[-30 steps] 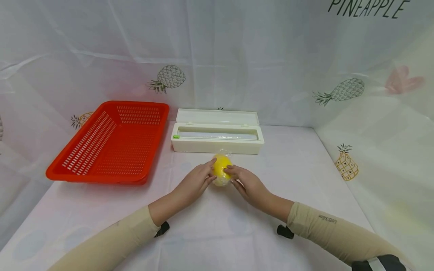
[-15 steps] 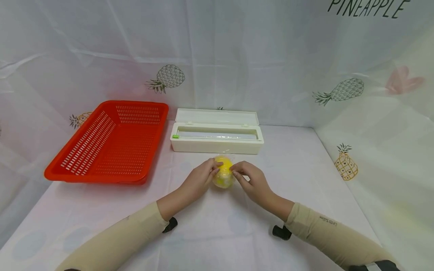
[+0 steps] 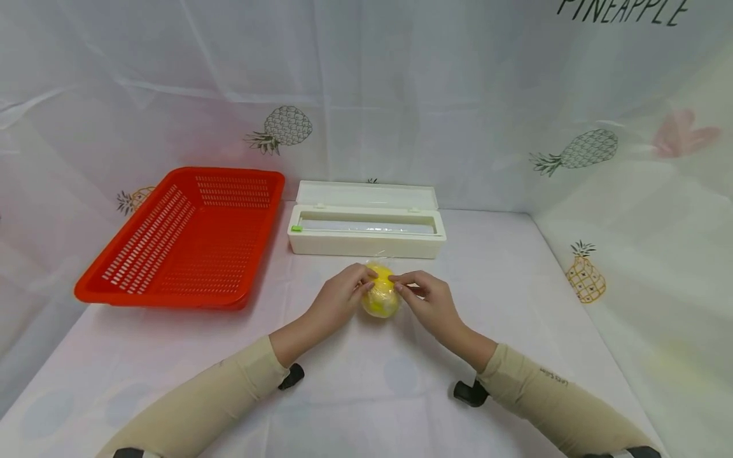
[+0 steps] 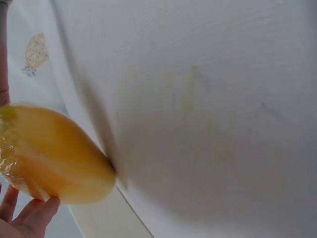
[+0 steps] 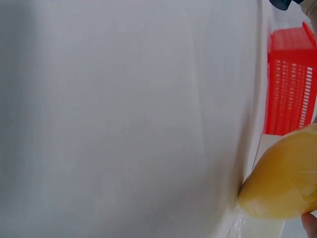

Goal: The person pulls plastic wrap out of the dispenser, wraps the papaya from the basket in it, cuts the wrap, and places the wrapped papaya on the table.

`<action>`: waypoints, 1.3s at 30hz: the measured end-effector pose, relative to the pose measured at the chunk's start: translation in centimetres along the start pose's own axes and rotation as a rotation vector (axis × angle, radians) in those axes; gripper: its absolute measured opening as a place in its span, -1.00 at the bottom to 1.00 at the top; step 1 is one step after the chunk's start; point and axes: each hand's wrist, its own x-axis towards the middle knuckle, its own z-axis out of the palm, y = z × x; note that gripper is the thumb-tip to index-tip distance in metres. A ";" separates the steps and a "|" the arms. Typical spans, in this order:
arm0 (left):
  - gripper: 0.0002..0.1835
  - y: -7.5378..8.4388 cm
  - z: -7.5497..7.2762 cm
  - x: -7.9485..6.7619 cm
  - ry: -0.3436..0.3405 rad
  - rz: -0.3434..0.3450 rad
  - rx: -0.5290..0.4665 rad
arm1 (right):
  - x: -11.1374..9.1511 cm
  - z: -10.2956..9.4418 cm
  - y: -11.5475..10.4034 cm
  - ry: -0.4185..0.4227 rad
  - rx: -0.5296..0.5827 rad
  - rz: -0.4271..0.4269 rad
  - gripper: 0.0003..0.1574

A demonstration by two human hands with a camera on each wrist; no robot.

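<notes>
A yellow lemon-like fruit [image 3: 380, 304] stands on the cloth-covered table, wrapped in clear cling film. Wrinkles and shine show on the film [image 4: 9, 148] in the left wrist view, where fingers [image 4: 42, 216] lie against the fruit's side. My left hand [image 3: 336, 298] holds the fruit from the left, fingertips on its upper part. On the other side, my right hand [image 3: 431, 304] pinches the film at the fruit's upper right, thumb and forefinger together. The right wrist view shows the fruit's smooth yellow end [image 5: 280, 183] on the table and one fingertip [image 5: 310, 225] beside it.
Behind the fruit stands a white cling film dispenser [image 3: 366, 245], lid raised, with a green slider [image 3: 296, 228] at its left. A red slotted basket [image 3: 172, 300] sits at the left. A pineapple-print curtain [image 3: 424, 121] hangs at the back and right.
Both hands have worked around the fruit, the left fingertips shifting onto its top and the right closing into a pinch. The film flap above the fruit has shrunk, and the fruit has shifted slightly right.
</notes>
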 end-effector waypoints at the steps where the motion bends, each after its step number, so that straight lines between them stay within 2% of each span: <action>1: -0.90 0.0 0.0 0.0 -0.001 -0.001 0.000 | -0.1 0.0 0.0 0.006 0.000 0.013 -0.87; 3: -0.92 -0.1 0.0 0.0 -0.008 -0.006 -0.007 | -0.3 0.1 0.1 0.008 -0.001 0.037 -0.89; 8: -0.50 -0.2 0.3 -0.2 -0.068 -0.044 -0.006 | -0.7 -0.1 0.1 0.002 -0.030 0.061 -0.94; 11: -0.60 -0.4 0.6 -0.4 -0.089 -0.027 0.011 | -1.0 -0.2 0.1 -0.012 -0.049 0.060 -0.92; 15: -0.94 -0.7 0.9 -0.6 -0.086 0.018 0.022 | -1.2 -0.4 0.3 -0.059 -0.058 0.080 -0.90; 17: -0.89 -0.9 1.0 -0.6 -0.088 0.036 0.040 | -1.2 -0.5 0.4 -0.089 -0.057 0.111 -0.89; 24: -0.78 -1.5 0.9 -0.4 -0.114 0.032 0.049 | 0.2 -1.5 0.8 -0.242 -0.018 0.322 -0.84; 29: -0.73 -1.6 0.7 0.1 -0.113 -0.019 0.001 | 1.3 -2.2 2.1 -0.377 0.027 0.473 -0.78; 32: -0.72 -1.7 0.7 0.2 -0.112 -0.080 -0.069 | 1.7 -2.5 3.1 -0.481 0.079 0.569 -0.73; 35: -0.73 -1.9 0.6 0.2 -0.119 -0.129 -0.143 | 2.0 -2.6 4.0 -0.572 0.122 0.613 -0.70; 39: -0.73 -2.4 0.7 0.4 -0.136 -0.156 -0.220 | 2.3 -2.7 4.7 -0.636 0.118 0.581 -0.68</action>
